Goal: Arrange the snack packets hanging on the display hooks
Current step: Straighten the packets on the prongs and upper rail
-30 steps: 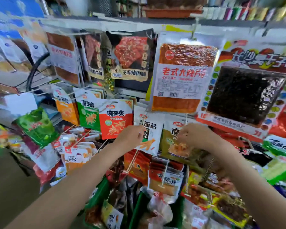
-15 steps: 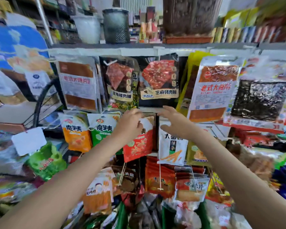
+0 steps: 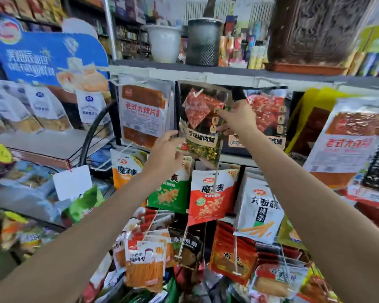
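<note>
Between both hands [image 3: 239, 118]: dark jerky packet [image 3: 202, 119], pinched.

Packets crowd the rack edge to edge. The dark jerky packet [image 3: 202, 119] hangs just beside the red-orange spicy-strip packet [image 3: 143, 113] and a second jerky packet [image 3: 266, 119], leaving narrow gaps. The shelf edge [image 3: 206, 76] closes overhead; the konjac packets [image 3: 210, 193] crowd just beneath.

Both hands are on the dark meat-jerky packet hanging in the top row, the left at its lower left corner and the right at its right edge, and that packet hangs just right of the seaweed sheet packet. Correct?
Not quite. In the head view the left hand and right hand do hold the jerky packet as described, but its left neighbour is a spicy strip packet, not seaweed.
</note>
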Available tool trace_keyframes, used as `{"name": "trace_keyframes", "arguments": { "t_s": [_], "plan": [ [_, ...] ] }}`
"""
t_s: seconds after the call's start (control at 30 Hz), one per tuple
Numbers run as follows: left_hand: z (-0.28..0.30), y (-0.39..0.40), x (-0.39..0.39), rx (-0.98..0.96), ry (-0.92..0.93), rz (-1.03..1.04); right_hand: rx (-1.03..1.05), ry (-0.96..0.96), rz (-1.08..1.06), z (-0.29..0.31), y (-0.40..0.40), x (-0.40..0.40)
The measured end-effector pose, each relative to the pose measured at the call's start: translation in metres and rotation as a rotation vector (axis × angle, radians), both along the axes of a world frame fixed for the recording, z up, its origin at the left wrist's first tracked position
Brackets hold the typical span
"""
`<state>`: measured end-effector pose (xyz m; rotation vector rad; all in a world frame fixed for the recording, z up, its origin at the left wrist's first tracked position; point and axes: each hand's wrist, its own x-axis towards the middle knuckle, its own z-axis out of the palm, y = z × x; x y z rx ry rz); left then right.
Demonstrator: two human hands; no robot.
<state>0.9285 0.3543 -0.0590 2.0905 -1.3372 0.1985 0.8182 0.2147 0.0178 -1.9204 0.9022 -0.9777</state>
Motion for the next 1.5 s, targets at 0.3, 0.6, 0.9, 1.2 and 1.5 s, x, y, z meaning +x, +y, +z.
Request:
{"name": "trace_keyframes", "arguments": {
  "t_s": [0.3, 0.6, 0.9, 1.2, 1.5],
  "plan": [
    [0.035, 0.010, 0.006, -0.476, -0.059, -0.113, -0.114, -0.094, 0.039, 0.014, 0.025, 0.024],
    [0.094, -0.022, -0.026, -0.438, -0.295, -0.242, -0.293, -0.073, 0.070, 0.043, 0.039, -0.060],
    [0.111, -0.059, -0.081, -0.255, -0.302, 0.034, -0.331, -0.330, -0.282, 0.044, -0.003, -0.133],
    [0.085, -0.085, -0.101, -0.274, -0.308, -0.236, -0.143, -0.386, -0.250, 0.019, -0.027, -0.148],
    [0.120, -0.103, -0.088, -0.295, 0.016, -0.343, -0.045, -0.437, -0.150, 0.024, -0.024, -0.132]
  ]
}}
